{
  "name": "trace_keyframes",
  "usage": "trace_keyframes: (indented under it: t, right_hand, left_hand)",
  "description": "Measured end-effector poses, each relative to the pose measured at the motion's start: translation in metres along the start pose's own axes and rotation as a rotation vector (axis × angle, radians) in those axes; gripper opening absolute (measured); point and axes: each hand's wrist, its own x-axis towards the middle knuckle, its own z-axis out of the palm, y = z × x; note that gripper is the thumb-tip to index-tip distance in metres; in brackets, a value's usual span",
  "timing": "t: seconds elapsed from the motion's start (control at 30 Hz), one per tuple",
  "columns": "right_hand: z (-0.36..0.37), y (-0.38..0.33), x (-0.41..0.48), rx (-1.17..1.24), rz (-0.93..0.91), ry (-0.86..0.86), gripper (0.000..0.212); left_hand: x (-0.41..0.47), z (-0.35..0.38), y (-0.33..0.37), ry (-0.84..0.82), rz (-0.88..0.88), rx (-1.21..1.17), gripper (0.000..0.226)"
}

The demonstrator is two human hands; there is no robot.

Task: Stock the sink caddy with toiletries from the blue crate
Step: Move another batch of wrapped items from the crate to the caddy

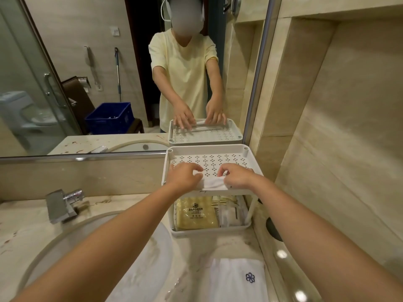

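At twelve o'clock from your forearms, along the front rim of the sink caddy's [207, 148] upper tier [209, 161], lies a white flat packet [212, 184]. Its long axis runs from nine to three o'clock, parallel to that rim. Your left hand [185, 177] pinches the nine o'clock end and your right hand [236, 176] the three o'clock end, thumb against fingers. The hands stand apart by the packet's length, and neither is nearer to it than the other.

The tier's perforated floor extends toward twelve o'clock beyond the packet. The coming move is therefore probably a short lay-down away from you, with the long axis kept crosswise.

At six o'clock beneath the hands, the lower tier [209, 232] holds a yellow packet [196, 214], with paler sachets [229, 214] at its three o'clock.

At ten o'clock the blue crate [109, 117] shows only as a reflection in the mirror [87, 62], which suggests it stands behind you. A folded white towel [237, 277] lies at five o'clock and the faucet [63, 203] at nine o'clock.
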Motion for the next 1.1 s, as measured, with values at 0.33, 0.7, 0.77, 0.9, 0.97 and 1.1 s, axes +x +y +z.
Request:
trace_keyframes:
  t: [0.33,0.7,0.77,0.9,0.97,1.1]
  right_hand:
    - [0.014,0.003,0.001,0.036,0.002,0.092,0.031]
    - [0.027,-0.032,-0.018,-0.009,-0.186,0.272,0.035]
    - [0.031,-0.047,-0.02,-0.058,-0.237,0.283,0.035]
    - [0.042,-0.085,-0.023,-0.158,-0.348,0.272,0.038]
    - [0.052,-0.106,-0.023,-0.175,-0.399,0.257,0.041]
    - [0.083,-0.148,-0.026,-0.24,-0.488,0.226,0.048]
  left_hand:
    - [-0.008,0.004,0.0,-0.133,-0.018,0.025,0.026]
    - [-0.033,-0.014,-0.018,0.094,0.028,0.008,0.033]
    - [-0.042,-0.023,-0.026,0.136,0.014,-0.004,0.035]
    - [-0.067,-0.047,-0.05,0.196,-0.036,0.021,0.038]
    - [-0.084,-0.06,-0.066,0.216,-0.059,0.051,0.04]
    - [-0.123,-0.08,-0.102,0.23,-0.18,0.088,0.042]
